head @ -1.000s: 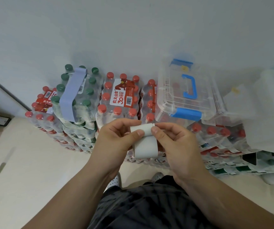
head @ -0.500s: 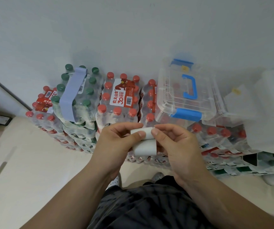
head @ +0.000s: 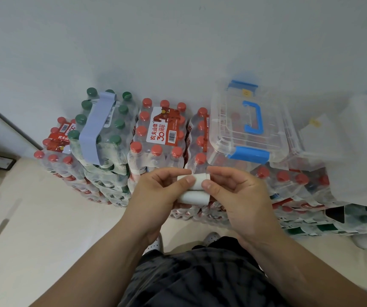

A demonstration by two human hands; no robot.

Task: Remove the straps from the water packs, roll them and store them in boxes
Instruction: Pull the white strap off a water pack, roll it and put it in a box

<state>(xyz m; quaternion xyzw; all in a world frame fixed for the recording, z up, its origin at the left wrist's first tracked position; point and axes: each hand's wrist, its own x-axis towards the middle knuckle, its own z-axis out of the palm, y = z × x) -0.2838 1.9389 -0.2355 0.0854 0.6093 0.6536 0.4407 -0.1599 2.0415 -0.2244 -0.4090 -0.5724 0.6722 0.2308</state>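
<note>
White strap [head: 194, 189], by my reckoning mostly rolled, sat in front of the water packs [head: 156, 151], pinched at both ends by the curled fingers of your left hand [head: 156, 196] and right hand [head: 240, 196], while a blue strap [head: 91, 138] was not yet off the green-capped pack [head: 120, 138] and the clear box [head: 229, 134] waited nearby.

Water packs [head: 158, 138] crowding wall [head: 178, 41]

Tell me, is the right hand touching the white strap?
Touching. The head view shows the right hand pinching the white strap at its right edge; the left hand pinches the other edge.
</note>
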